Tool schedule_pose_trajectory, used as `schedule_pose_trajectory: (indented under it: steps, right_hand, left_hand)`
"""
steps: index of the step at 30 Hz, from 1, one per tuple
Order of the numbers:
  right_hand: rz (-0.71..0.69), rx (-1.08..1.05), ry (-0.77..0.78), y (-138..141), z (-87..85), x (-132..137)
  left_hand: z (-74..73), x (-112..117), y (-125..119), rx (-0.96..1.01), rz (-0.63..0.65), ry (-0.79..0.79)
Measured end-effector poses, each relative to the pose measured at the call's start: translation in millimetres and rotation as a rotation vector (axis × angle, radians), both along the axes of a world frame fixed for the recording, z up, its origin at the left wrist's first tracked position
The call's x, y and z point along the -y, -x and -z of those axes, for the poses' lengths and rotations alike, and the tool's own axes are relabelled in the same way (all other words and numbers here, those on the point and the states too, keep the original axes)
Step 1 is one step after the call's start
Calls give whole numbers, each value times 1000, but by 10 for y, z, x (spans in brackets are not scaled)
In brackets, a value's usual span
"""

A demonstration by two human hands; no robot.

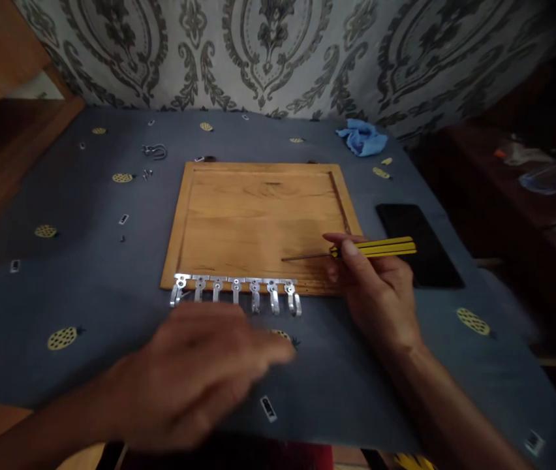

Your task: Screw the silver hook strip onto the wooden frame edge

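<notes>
My right hand [380,294] grips a yellow-handled screwdriver [380,247], its shaft pointing left over the wooden panel [263,222]. Along the panel's near edge runs a row of silver metal hooks [236,287], with screw heads showing in their plates. The hooks hang past the edge toward me. In front of them hovers my left hand [200,372], blurred by motion, its index finger stretched to the right and the other fingers partly bent. I see nothing in it. My right wrist is at the panel's near right corner, which my fingers partly hide.
Loose hooks [154,151] and small screws [147,175] lie at the back left of the blue tablecloth [82,287]. A single small piece [122,239] sits left of the panel. On the right are a black tablet-like slab [425,248] and a crumpled blue cloth [362,137].
</notes>
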State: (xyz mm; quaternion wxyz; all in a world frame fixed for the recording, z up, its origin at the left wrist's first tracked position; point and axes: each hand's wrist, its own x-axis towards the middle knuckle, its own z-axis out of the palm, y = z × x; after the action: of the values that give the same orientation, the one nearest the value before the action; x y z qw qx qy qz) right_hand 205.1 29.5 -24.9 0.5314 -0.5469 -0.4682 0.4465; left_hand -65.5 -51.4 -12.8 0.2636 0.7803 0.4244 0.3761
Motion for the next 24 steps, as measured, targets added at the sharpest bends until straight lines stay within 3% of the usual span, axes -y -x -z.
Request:
schedule_pose_trajectory:
  steps: [2,5,11,14,21,24]
  right_hand:
    - [36,-28,8,23,-5,-24]
    - [44,-144,67,117,-18,-117]
    - [-282,-351,193,364,7,-361]
    - [-371,-407,220,384,19,-410]
    - [-258,-252,229,172,-152,-300]
    - [-90,-127,198,79,-183,-234]
  left_hand:
    - [-254,-199,36,-61,-12,-18]
    - [-447,-415,132,53,-306,-11]
    - [-208,-692,507,385,-518,72]
    - [-144,-773,678,418,-571,65]
    - [-157,-922,1015,206,-650,62]
    - [-103,-1054,1135,52,-672,42]
